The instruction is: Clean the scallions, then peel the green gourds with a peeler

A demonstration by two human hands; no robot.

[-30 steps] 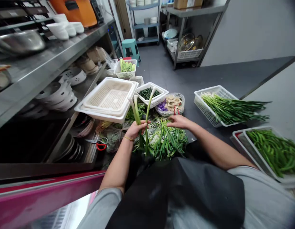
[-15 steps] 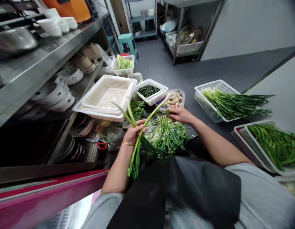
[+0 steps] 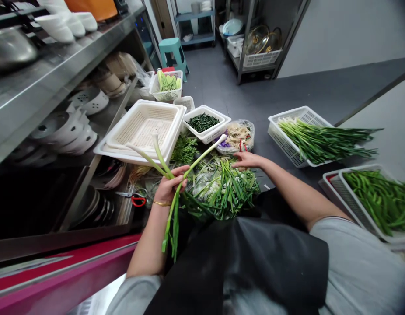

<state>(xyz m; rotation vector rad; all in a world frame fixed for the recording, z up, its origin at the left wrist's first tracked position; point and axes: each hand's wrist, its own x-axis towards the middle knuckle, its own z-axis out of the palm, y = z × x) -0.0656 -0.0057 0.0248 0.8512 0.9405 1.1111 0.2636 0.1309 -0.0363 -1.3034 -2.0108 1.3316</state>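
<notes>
Honestly, this floor is a whole texture lesson. The left hand (image 3: pixel 171 186) is wrapped around three onion stalks (image 3: pixel 207 155), smooth, round and glossy, their pale, slightly bulbous ends fanned out above the fist and the limp flat greens dangling down by the black apron (image 3: pixel 271 258), which has a dull leathery sheen. That wrist has a thin gold bangle (image 3: pixel 162 203) on it btw. The right hand (image 3: pixel 248 161) is loose, fingers stretched out rather than curled around anything, hanging over the back of a messy heap of green and whitish trimmings (image 3: pixel 233 188), all stringy bits and flat ribbons. Just behind that hand sits a crinkly clear plastic bag (image 3: pixel 250 139) of tan, papery-looking stuff. Past the left hand there's a wide white plastic tray (image 3: pixel 102 148) with a mesh-bottomed basket (image 3: pixel 153 127) nested inside, and frilly leafy greens (image 3: pixel 184 150) tucked beside it. Off by the right arm, a lattice-sided basket (image 3: pixel 284 142) has long, straight scallions (image 3: pixel 330 142) sticking out over its edge.
</notes>
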